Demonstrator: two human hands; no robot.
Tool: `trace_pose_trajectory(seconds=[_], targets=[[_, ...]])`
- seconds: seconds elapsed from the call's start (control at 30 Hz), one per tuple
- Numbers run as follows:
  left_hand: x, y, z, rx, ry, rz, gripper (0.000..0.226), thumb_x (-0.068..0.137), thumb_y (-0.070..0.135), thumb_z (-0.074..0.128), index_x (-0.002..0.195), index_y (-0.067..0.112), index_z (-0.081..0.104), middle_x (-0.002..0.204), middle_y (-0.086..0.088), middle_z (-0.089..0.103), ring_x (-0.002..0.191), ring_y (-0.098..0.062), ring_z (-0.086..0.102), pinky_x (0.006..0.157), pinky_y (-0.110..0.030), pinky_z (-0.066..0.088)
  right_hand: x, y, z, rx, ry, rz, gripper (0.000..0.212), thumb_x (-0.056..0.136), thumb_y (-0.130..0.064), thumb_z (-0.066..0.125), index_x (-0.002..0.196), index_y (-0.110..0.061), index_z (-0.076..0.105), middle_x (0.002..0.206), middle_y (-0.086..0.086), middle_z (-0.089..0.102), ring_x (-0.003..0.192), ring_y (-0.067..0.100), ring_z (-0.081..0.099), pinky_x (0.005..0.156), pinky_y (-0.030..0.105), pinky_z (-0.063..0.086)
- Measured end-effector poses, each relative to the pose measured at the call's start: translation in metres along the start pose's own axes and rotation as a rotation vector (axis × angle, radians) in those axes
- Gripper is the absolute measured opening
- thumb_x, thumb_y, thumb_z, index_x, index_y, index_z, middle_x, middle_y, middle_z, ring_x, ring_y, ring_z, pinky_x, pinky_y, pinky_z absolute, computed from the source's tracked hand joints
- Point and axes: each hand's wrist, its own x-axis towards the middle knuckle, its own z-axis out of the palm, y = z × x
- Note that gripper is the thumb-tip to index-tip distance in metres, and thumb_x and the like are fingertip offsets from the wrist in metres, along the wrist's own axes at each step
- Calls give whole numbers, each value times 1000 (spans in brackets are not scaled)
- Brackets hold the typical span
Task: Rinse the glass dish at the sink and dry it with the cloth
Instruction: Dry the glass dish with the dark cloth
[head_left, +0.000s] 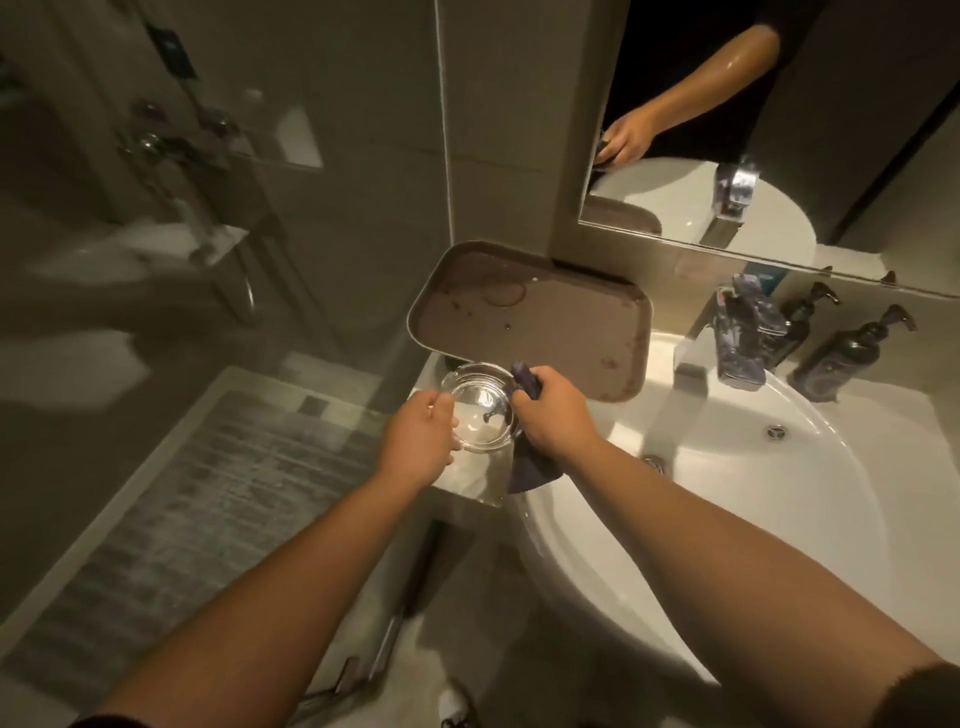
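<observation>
Centre of frame: left hand (415, 441) grips the near-left rim of the glass dish (480, 405), which is held upright above the left end of the bench (470, 480), just left of the sink (727, 483) and below the brown tray (535, 332). Right hand (556, 410) is closed around a dark cloth (527, 470), bunched against the dish's right rim, with a tail of cloth hanging below the hand. At right of frame, a tap (737, 343) stands over the sink with two dark pump bottles (836, 353) beside it; a mirror (779, 119) fills the upper right.
</observation>
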Motion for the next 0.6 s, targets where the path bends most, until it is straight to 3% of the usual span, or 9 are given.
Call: trace_pose_trajectory(seconds=[0.13, 0.23, 0.6], targets=[[19, -37, -9, 411, 89, 14, 37, 99, 29, 29, 93, 7, 59, 86, -17, 71, 79, -35, 68, 76, -41, 53, 21, -3, 38, -183, -88, -21, 22, 93, -24, 52, 112, -15, 57, 103, 9, 65, 90, 28, 60, 74, 33, 43], [35, -55, -9, 632, 86, 7, 34, 101, 20, 32, 103, 1, 60, 99, -24, 68, 95, -41, 64, 76, -39, 47, 38, -5, 56, -387, -150, -59, 23, 96, -27, 53, 116, -15, 53, 105, 8, 66, 93, 29, 62, 79, 36, 47], [71, -106, 10, 756, 32, -54, 34, 103, 22, 30, 113, 0, 54, 106, -23, 67, 98, -40, 64, 76, -39, 47, 77, -15, 84, -680, -380, -45, 43, 89, -8, 64, 129, -11, 49, 116, 13, 63, 104, 34, 62, 91, 43, 51]])
